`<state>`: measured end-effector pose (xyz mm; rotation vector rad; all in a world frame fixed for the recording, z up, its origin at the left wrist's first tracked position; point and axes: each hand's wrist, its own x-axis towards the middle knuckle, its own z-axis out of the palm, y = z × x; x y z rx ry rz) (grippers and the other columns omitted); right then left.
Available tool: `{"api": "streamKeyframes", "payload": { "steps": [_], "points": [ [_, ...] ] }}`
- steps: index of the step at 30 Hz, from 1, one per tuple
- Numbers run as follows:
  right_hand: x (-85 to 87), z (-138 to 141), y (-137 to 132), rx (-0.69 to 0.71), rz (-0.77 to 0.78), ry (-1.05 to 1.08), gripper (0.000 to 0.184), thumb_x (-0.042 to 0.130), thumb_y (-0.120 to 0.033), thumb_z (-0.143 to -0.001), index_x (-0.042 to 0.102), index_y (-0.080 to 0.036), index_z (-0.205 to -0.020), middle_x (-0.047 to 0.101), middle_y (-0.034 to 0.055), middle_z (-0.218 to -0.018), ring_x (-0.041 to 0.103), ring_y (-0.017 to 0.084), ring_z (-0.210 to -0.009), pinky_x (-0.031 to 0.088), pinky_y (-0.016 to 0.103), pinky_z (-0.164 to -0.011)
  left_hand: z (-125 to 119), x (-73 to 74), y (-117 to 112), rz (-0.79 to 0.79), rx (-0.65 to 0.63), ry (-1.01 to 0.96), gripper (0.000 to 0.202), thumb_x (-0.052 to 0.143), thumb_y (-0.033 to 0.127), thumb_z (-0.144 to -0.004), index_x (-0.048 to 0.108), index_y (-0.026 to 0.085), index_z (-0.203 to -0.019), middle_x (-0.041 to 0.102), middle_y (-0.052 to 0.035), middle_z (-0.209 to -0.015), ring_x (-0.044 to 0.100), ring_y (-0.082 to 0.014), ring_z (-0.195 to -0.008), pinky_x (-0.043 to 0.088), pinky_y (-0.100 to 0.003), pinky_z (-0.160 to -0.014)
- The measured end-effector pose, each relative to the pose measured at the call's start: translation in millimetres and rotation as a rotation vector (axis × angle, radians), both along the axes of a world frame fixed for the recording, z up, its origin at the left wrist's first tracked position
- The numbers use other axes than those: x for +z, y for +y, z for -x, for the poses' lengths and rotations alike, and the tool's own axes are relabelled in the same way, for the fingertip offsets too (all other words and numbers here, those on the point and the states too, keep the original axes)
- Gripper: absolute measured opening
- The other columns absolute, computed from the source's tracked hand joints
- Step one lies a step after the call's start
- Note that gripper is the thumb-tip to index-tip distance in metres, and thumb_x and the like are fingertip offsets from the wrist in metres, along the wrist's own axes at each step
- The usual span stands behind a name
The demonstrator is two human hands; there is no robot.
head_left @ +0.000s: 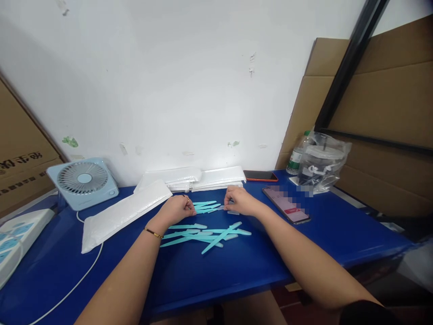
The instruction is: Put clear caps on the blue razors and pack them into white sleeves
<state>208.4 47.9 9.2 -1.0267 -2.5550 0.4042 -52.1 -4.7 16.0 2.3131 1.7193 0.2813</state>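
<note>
Over the blue table (pixel 246 266), my left hand (pixel 176 210) is closed in a pinch on the handle end of a turquoise eyebrow razor (pixel 210 210). At the razor's other end, my right hand (pixel 238 201) pinches a small clear cap (pixel 221 207); whether the cap sits on the blade I cannot tell. Several more turquoise razors (pixel 205 203) lie just behind, between my hands. In front of my hands a loose heap of eyebrow razors (pixel 221 238) is spread out, some crossing each other. Another clear piece (pixel 233 212) lies under my right fingers.
White padded envelopes (pixel 219 177) are stacked by the wall, and one envelope (pixel 122 219) lies slanted at left. A blue fan (pixel 83 180) and a power strip (pixel 20 243) stand left. Right are two phones (pixel 286 205) (pixel 261 175), a bottle (pixel 295 158) and a bagged cup (pixel 321 167).
</note>
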Motion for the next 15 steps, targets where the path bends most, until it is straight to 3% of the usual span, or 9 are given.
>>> {"api": "streamKeyframes", "payload": {
  "steps": [2,4,10,15],
  "points": [
    [-0.2,-9.3,7.0,-0.077,-0.007,0.02,0.012,0.07,-0.03,-0.07,0.067,-0.018,-0.07,0.056,0.0024,-0.084,0.053,0.016,-0.08,0.033,0.03,-0.077,3.0,3.0,-1.3,-0.006,0.054,0.004,0.03,0.06,0.046,-0.068,0.068,0.022,-0.082,0.06,-0.0015,-0.078,0.054,-0.0154,-0.068,0.037,-0.024,-0.06],
    [0.8,-13.8,8.8,-0.105,-0.011,0.049,0.013,0.07,-0.032,-0.07,0.067,-0.019,-0.07,0.056,0.0019,-0.084,0.053,0.015,-0.079,0.033,0.03,-0.077,6.3,6.6,-5.2,0.023,0.028,-0.001,0.037,0.064,0.051,-0.062,0.068,0.023,-0.085,0.06,-0.001,-0.081,0.055,-0.0159,-0.071,0.037,-0.024,-0.06],
    [8.6,1.5,-12.0,0.029,0.055,0.096,0.015,0.064,-0.034,-0.075,0.067,-0.019,-0.074,0.056,0.002,-0.084,0.052,0.015,-0.08,0.034,0.027,-0.073,8.8,9.0,-15.3,0.309,-0.049,0.011,0.024,0.063,0.045,-0.063,0.068,0.022,-0.069,0.059,0.0015,-0.064,0.049,-0.0132,-0.058,0.032,-0.023,-0.05],
    [6.7,20.1,-24.8,0.139,0.088,0.055,0.023,0.065,-0.044,-0.074,0.068,-0.021,-0.079,0.055,0.0013,-0.085,0.052,0.015,-0.079,0.03,0.031,-0.078,-10.2,6.0,-11.5,0.062,-0.079,-0.012,0.025,0.06,0.045,-0.068,0.068,0.022,-0.071,0.06,-0.0003,-0.074,0.053,-0.014,-0.066,0.034,-0.023,-0.056]
  ]
}}
